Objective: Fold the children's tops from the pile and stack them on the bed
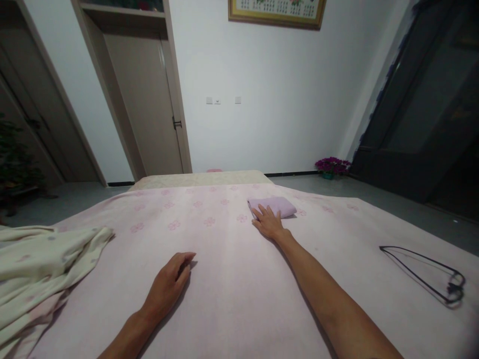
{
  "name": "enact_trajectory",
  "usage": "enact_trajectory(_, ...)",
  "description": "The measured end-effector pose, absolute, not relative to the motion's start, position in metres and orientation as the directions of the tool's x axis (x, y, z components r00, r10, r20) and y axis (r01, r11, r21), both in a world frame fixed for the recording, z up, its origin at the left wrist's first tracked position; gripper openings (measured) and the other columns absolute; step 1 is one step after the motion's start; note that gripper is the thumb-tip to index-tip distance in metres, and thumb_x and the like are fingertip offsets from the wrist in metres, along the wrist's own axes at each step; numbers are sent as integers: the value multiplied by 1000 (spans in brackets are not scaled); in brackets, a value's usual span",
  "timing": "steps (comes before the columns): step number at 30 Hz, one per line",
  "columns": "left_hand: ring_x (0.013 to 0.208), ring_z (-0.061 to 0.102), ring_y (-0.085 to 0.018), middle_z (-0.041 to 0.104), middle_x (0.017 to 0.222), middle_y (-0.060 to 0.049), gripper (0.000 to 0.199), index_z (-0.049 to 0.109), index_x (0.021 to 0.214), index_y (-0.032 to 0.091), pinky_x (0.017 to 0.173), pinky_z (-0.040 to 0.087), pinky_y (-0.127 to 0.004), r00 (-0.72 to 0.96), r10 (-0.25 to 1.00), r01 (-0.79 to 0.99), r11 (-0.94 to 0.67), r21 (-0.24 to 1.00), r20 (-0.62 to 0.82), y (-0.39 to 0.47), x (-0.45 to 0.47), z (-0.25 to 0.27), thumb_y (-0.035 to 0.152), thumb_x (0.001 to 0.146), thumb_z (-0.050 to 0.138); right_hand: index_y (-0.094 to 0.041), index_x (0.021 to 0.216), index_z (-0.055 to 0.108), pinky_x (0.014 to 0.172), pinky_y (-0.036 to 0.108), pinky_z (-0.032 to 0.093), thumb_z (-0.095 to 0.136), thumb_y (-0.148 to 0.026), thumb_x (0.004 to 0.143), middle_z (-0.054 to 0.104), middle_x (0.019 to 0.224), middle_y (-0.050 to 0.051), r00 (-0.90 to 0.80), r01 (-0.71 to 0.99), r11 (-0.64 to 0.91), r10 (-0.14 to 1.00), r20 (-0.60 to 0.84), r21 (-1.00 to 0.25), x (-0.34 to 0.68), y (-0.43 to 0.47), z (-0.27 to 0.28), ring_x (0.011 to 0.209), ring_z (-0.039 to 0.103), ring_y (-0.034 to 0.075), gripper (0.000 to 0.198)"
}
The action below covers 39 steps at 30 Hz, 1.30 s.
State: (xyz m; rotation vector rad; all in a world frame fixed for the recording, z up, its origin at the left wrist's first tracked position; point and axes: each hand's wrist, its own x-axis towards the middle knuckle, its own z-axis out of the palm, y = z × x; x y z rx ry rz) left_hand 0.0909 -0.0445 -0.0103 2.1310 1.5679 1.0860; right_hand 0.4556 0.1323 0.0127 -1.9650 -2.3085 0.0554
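A folded lilac cloth [282,205] lies toward the far side of the bed. My right hand [268,222] is on its left front part, palm down with the fingers spread. Nearer to me, my left hand [170,279] rests on the pink flowered sheet [224,279]. Its fingers are loosely curved, a gap shows beside the thumb, and nothing is visible in it.
At the left edge lies a rumpled cream garment or cloth [48,264]. A thin black frame, like a clothes hanger [419,269], is on the sheet at right. Beyond the bed are a closed door [145,99], a white wall and purple flowers [332,165].
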Motion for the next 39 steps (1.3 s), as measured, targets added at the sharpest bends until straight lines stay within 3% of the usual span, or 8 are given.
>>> enact_trajectory(7, 105, 65, -22, 68, 111, -6, 25, 64, 112, 25, 94, 52, -38, 184, 904, 706, -395, 587, 385, -44, 93, -8, 31, 96, 45, -37, 157, 22, 112, 70, 6, 39, -51, 99, 12, 167, 6, -196, 977, 197, 980, 24, -77, 459, 125, 19, 150, 10, 38, 62)
enact_trajectory(16, 98, 65, -20, 67, 104, -6, 23, 65, 104, 23, 90, 52, -35, 226, 865, 719, -458, 523, 447, -48, 99, -3, 23, 93, 45, -23, 156, 29, 117, 50, 19, 36, -39, 101, 13, 166, 11, -208, 976, 216, 965, 159, -38, 449, 80, 2, 152, 11, 31, 57)
enact_trajectory(22, 97, 62, -21, 65, 103, -8, 24, 64, 100, 21, 90, 50, -36, 259, 858, 744, -470, 475, 444, -50, 99, -2, 19, 93, 42, -17, 155, 31, 120, 48, 10, 23, -48, 104, 21, 164, 13, -270, 958, 272, 962, 30, -92, 431, 33, -4, 152, 14, 27, 61)
enact_trajectory(30, 99, 62, -22, 65, 104, -8, 26, 67, 98, 21, 90, 49, -36, 277, 847, 747, -487, 453, 453, -60, 100, 1, 12, 86, 45, -19, 157, 30, 121, 49, 8, 26, -51, 102, 19, 165, 10, -256, 959, 258, 966, 31, -120, 410, -19, -9, 153, 11, 28, 63)
enact_trajectory(34, 97, 63, -22, 68, 100, -8, 26, 68, 98, 21, 90, 49, -37, 219, 831, 749, -479, 458, 512, -65, 96, 2, 12, 86, 47, -21, 153, 39, 121, 48, 11, 29, -47, 102, 28, 162, 9, -278, 947, 291, 954, 110, -132, 409, -31, -12, 151, 19, 26, 58)
enact_trajectory(39, 106, 62, -25, 71, 106, -8, 29, 69, 102, 21, 100, 42, -43, 4, 783, 865, -315, 391, 621, -62, 67, 8, 11, 83, 50, -22, 146, 50, 121, 46, 18, 34, -43, 101, 39, 157, 7, -286, 937, 317, 938, 198, -145, 415, -29, -17, 147, 31, 24, 52)
